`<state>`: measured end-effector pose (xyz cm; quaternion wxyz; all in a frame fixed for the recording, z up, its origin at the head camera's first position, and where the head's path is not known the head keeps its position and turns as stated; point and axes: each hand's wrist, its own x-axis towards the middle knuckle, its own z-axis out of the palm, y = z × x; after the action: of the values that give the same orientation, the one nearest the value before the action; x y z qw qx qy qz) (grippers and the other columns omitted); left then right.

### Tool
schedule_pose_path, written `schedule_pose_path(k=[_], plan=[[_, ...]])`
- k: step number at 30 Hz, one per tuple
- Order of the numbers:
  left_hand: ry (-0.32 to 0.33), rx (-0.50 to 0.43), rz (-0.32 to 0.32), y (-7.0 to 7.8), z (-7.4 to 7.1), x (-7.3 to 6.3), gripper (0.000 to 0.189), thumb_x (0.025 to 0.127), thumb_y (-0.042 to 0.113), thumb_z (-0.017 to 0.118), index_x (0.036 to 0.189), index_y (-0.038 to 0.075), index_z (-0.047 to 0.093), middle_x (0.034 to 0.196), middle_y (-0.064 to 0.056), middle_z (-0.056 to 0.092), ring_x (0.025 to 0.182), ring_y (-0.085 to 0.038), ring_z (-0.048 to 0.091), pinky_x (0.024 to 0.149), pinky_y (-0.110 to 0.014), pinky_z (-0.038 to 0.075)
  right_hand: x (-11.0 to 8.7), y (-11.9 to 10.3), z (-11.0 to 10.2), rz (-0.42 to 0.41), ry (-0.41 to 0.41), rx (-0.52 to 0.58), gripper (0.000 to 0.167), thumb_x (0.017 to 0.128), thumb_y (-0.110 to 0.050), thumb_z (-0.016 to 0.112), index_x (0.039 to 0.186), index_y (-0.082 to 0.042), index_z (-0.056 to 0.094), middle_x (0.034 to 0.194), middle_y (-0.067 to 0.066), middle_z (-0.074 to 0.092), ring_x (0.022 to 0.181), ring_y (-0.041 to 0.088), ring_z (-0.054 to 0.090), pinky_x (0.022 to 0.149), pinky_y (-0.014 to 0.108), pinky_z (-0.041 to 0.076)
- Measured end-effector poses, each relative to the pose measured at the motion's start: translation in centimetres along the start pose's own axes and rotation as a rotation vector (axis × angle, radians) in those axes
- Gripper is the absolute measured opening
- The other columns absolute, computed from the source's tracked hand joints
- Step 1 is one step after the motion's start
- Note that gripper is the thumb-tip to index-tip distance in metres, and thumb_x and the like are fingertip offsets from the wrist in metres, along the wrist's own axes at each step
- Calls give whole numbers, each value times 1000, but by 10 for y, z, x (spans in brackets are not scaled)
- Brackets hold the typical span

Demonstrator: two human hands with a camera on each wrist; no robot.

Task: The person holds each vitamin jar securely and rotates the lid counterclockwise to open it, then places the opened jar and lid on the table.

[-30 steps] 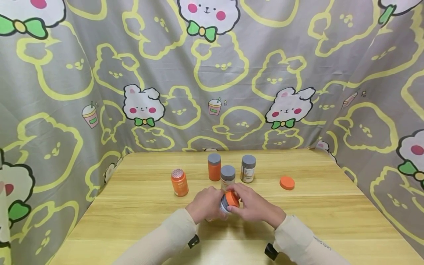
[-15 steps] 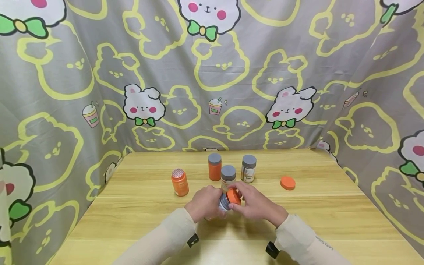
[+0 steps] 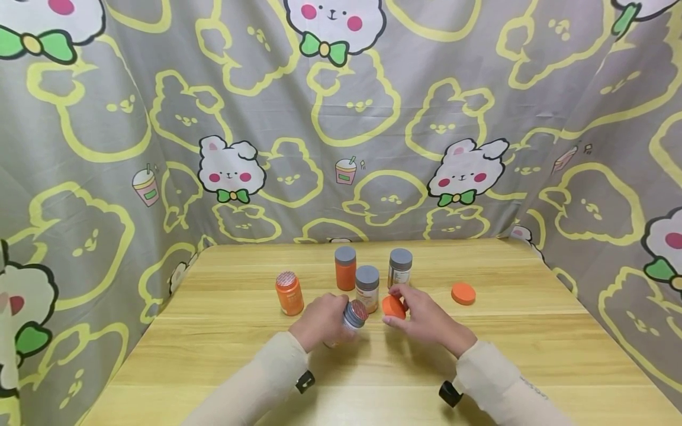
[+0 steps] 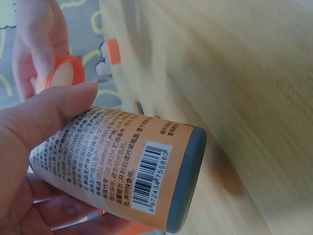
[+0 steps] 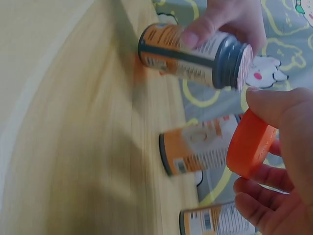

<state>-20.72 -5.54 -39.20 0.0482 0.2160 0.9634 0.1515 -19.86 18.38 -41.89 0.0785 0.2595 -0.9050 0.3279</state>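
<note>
My left hand (image 3: 321,322) grips a pill bottle (image 4: 122,166) around its labelled body, thumb on one side and fingers on the other. That bottle is tilted, its capless neck (image 5: 231,63) topped by a striped seal. To the right of it, my right hand (image 3: 433,319) holds an orange cap (image 3: 393,307) between thumb and fingers, apart from the neck. In the right wrist view the cap's ribbed side faces the camera. Just behind the hands stands a grey-capped bottle (image 3: 367,293) with a white and orange label.
Farther back are a red-orange bottle with a grey cap (image 3: 345,271) and another grey-capped labelled bottle (image 3: 400,266). An orange bottle (image 3: 289,296) with a sealed, capless top stands at the left. A second orange cap (image 3: 463,293) lies on the wooden table (image 3: 533,355) at the right. A patterned curtain hangs behind.
The orange cap has come off the held bottle and moved right with my right hand. My left hand has drawn slightly left with the bottle, so its striped seal now shows.
</note>
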Motion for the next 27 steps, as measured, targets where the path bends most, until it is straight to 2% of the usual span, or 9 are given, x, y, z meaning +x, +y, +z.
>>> schedule_pose_path(k=[12, 20, 24, 27], plan=[[56, -141, -69, -17, -5, 3, 53, 66, 32, 88, 105, 7, 62, 87, -2, 62, 74, -16, 59, 70, -34, 51, -8, 33, -17, 85, 34, -120, 50, 84, -30, 76, 119, -2, 56, 105, 6, 61, 84, 17, 55, 73, 35, 48], [144, -157, -65, -31, -3, 8, 53, 67, 30, 88, 104, 5, 60, 87, -5, 64, 75, -17, 60, 71, -35, 52, -16, 53, -29, 146, 34, -140, 49, 85, -28, 76, 119, 1, 56, 107, 10, 61, 84, 18, 55, 73, 36, 47], [173, -209, -98, -35, -1, 11, 56, 69, 30, 87, 109, 3, 59, 93, -7, 65, 81, -19, 61, 77, -38, 52, -21, 65, -33, 161, 39, -179, 49, 85, -28, 76, 118, 1, 56, 107, 10, 61, 84, 19, 55, 74, 38, 47], [200, -251, -128, -38, 0, 13, 59, 70, 30, 87, 113, 1, 58, 96, -9, 65, 84, -20, 62, 79, -39, 52, -24, 75, -36, 160, 45, -199, 48, 84, -27, 76, 117, 1, 57, 101, 8, 61, 81, 18, 54, 70, 36, 46]])
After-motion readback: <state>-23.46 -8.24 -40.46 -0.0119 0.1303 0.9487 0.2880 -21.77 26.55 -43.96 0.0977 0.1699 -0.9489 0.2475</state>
